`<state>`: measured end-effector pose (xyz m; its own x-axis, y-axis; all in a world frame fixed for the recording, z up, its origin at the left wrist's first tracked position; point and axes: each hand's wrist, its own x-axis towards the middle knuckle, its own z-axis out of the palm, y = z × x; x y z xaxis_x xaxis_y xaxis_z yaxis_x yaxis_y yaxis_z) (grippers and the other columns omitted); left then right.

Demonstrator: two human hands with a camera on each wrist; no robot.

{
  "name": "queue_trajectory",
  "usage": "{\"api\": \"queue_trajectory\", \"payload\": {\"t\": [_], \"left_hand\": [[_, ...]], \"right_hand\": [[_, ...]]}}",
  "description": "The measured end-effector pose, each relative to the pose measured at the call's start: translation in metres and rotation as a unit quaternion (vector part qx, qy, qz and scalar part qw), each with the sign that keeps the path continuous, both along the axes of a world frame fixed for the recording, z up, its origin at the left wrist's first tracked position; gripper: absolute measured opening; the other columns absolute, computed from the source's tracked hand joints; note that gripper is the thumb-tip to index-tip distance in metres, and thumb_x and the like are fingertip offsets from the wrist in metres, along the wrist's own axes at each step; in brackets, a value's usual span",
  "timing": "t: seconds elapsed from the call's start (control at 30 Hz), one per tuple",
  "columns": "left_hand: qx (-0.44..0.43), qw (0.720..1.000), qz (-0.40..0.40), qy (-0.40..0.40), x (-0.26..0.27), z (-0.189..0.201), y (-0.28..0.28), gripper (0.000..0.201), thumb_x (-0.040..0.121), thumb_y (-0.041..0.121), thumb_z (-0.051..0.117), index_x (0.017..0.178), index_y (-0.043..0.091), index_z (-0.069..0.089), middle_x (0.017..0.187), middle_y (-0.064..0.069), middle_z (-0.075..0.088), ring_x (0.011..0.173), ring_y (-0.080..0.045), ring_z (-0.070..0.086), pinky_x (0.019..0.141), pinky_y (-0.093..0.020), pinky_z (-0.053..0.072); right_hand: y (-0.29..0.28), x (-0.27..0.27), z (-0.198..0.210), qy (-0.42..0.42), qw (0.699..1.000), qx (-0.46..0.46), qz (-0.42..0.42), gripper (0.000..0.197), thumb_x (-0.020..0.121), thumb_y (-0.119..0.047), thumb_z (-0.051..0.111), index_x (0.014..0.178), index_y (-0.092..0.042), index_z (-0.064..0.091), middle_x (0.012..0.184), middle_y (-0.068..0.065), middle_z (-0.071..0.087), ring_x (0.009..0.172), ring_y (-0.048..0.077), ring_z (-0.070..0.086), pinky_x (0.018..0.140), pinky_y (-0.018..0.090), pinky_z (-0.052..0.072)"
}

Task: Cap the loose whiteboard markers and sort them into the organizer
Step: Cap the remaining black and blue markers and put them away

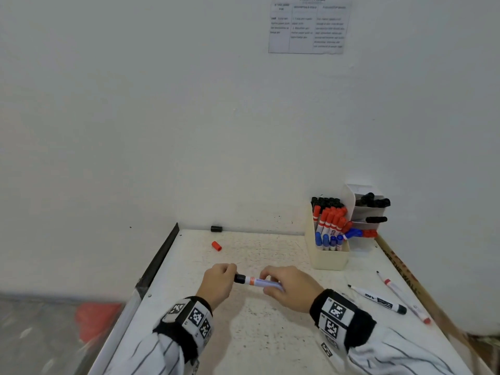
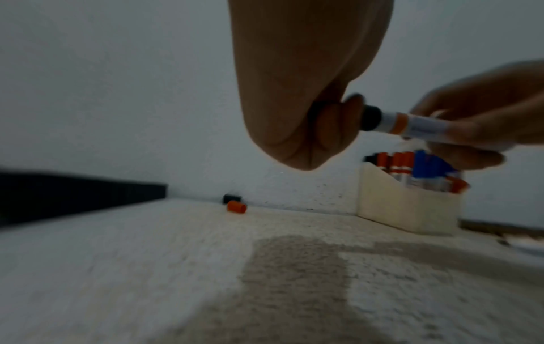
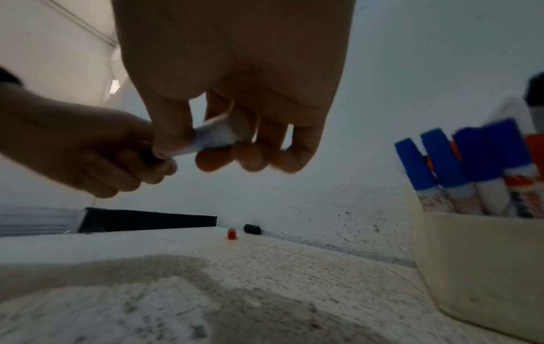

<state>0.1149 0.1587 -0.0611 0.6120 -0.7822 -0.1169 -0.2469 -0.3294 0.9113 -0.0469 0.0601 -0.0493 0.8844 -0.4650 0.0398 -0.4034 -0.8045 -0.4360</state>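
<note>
Plain white wall [image 1: 189, 117] behind, with a printed paper sheet [image 1: 308, 25] stuck high up, text too small to read. Below, a white tabletop [image 1: 270, 334], rough and speckled with dark spots, with a dark metal edge strip [image 1: 159, 261] on the left side.

Above the tabletop, near the middle, a whiteboard marker [image 1: 257, 281]: a round white barrel with an orange band and a black end. Held off the surface, long axis about level, running left to right, the black end pointing left and a little away. Left hand [image 1: 219, 282] with fingers [image 2: 332, 123] curled tight around the black end, likely the cap [image 2: 369, 117], most of it hidden inside the fist. Right hand [image 1: 290, 286] with thumb and fingertips [image 3: 207, 160] clamped on the barrel from above.

At the back right, a cream plastic organizer [image 1: 328, 259], box shaped, full of upright markers with black, red and blue caps. Just behind it, a white tiered holder [image 1: 364, 212] with more black, blue and red markers lying across.

To the right, two uncapped markers flat on the tabletop: a black marker [image 1: 378, 300] and beside it a thin red marker [image 1: 403, 296], both with tips pointing to the back left.

At the back left, a small red cap [image 1: 216, 246] lying on its side, and a black cap [image 1: 216, 228] against the wall.
</note>
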Motion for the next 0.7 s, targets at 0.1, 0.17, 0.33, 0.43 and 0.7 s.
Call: {"api": "queue_trajectory", "payload": {"t": [0.1, 0.17, 0.33, 0.43, 0.7], "left_hand": [[0.028, 0.987, -0.044, -0.155, -0.015, 0.002, 0.001, 0.041, 0.094, 0.018, 0.040, 0.053, 0.016, 0.038, 0.055, -0.001, 0.044, 0.049, -0.012, 0.034, 0.048, -0.024, 0.026], [0.015, 0.980, -0.054, -0.192, -0.021, 0.004, 0.001, 0.040, 0.096, 0.017, 0.039, 0.056, 0.017, 0.037, 0.055, -0.001, 0.044, 0.049, -0.011, 0.034, 0.051, -0.027, 0.026], [0.078, 0.962, -0.141, -0.222, -0.027, 0.009, 0.000, 0.025, 0.057, 0.015, 0.081, 0.060, 0.017, 0.056, 0.044, -0.001, 0.044, 0.034, -0.006, 0.038, 0.039, -0.014, 0.011], [0.057, 0.956, -0.138, -0.253, -0.037, 0.002, -0.001, 0.034, 0.047, 0.014, 0.087, 0.052, 0.006, 0.054, 0.040, -0.004, 0.044, 0.031, -0.005, 0.039, 0.039, -0.015, 0.011], [-0.016, 0.949, -0.130, -0.287, -0.058, -0.009, -0.024, 0.034, 0.100, 0.018, 0.035, 0.069, 0.012, 0.046, 0.053, 0.004, 0.036, 0.046, -0.009, 0.032, 0.052, -0.023, 0.027]], "right_hand": [[0.013, 0.000, -0.005, -0.038, 0.998, 0.056, -0.018, 0.021, 0.093, -0.034, 0.049, 0.105, -0.021, 0.060, 0.078, -0.001, 0.054, 0.068, 0.016, 0.049, 0.058, 0.026, 0.035], [0.016, -0.001, -0.005, -0.050, 0.995, 0.088, -0.025, 0.024, 0.093, -0.035, 0.049, 0.101, -0.018, 0.064, 0.073, 0.001, 0.052, 0.062, 0.013, 0.045, 0.057, 0.024, 0.033], [0.017, -0.016, -0.005, -0.076, 0.996, 0.053, -0.012, 0.020, 0.090, -0.036, 0.050, 0.073, -0.037, 0.060, 0.063, -0.003, 0.051, 0.057, 0.015, 0.044, 0.054, 0.028, 0.032], [0.015, -0.023, -0.003, -0.054, 0.998, -0.010, -0.013, 0.020, 0.092, -0.036, 0.047, 0.082, -0.027, 0.062, 0.060, -0.006, 0.049, 0.057, 0.014, 0.044, 0.052, 0.026, 0.031], [0.011, -0.040, -0.008, -0.038, 0.990, 0.123, -0.062, 0.025, 0.096, -0.034, 0.042, 0.104, -0.018, 0.061, 0.067, -0.007, 0.048, 0.066, 0.015, 0.047, 0.064, 0.028, 0.037]]}}
